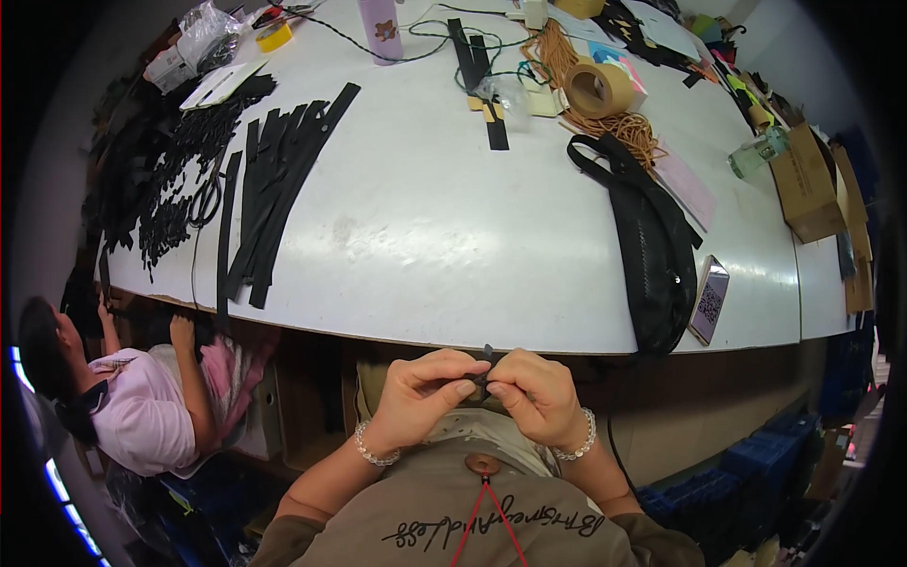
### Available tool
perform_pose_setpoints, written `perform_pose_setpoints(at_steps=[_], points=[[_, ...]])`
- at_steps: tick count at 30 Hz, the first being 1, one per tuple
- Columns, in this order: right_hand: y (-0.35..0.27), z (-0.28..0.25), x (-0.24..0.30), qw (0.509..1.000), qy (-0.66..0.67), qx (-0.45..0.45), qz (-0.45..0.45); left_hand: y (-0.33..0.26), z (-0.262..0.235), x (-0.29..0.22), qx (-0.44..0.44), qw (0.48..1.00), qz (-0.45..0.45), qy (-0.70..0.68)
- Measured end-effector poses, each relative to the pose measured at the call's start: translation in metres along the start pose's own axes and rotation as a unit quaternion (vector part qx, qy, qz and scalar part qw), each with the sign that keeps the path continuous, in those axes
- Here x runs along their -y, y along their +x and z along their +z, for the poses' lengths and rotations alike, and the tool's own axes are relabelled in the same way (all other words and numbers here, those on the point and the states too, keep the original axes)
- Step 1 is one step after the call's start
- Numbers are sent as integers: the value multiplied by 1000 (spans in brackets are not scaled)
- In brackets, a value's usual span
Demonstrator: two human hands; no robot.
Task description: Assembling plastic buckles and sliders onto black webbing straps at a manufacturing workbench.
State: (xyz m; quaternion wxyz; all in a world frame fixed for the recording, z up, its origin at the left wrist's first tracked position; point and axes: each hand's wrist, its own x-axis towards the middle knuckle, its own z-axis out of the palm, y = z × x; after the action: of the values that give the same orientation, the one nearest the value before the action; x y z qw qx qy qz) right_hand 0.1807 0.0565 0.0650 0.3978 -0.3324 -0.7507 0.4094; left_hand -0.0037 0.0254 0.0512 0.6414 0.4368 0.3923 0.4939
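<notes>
My left hand (430, 387) and my right hand (529, 390) meet just off the table's front edge, above my lap. Between their pinched fingertips is a small dark piece (479, 380), with a short end sticking up past the fingers. Its kind cannot be made out, as the fingers hide most of it. Both hands are closed on it, thumbs against forefingers. Beyond them, to the right, a black zippered bag (652, 250) with a strap lies on the white table (425, 283). Next to the bag is a phone (710, 300).
Black strips (283, 194), scissors (206, 200) and a heap of black pieces (165, 213) lie at left. Tan cord (635, 132), a tape roll (599, 90) and a purple bottle (380, 33) stand farther back. A person (142, 397) sits at the left; a cardboard box (810, 184) is at right.
</notes>
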Motion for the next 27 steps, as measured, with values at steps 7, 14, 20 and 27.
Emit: perform_pose_setpoints(at_steps=[7,14,20,27], points=[[12,2,6,996,-74,-17,-39,6,1,5,-32,999,26,-30],[39,-4,15,995,-95,-43,-9,30,5,-4,-109,986,114,57],[44,-3,-1,953,-202,-127,-184,40,15,-21,-78,987,134,36],[53,-8,6,932,-200,-185,-241,50,15,-34,-19,989,148,11]])
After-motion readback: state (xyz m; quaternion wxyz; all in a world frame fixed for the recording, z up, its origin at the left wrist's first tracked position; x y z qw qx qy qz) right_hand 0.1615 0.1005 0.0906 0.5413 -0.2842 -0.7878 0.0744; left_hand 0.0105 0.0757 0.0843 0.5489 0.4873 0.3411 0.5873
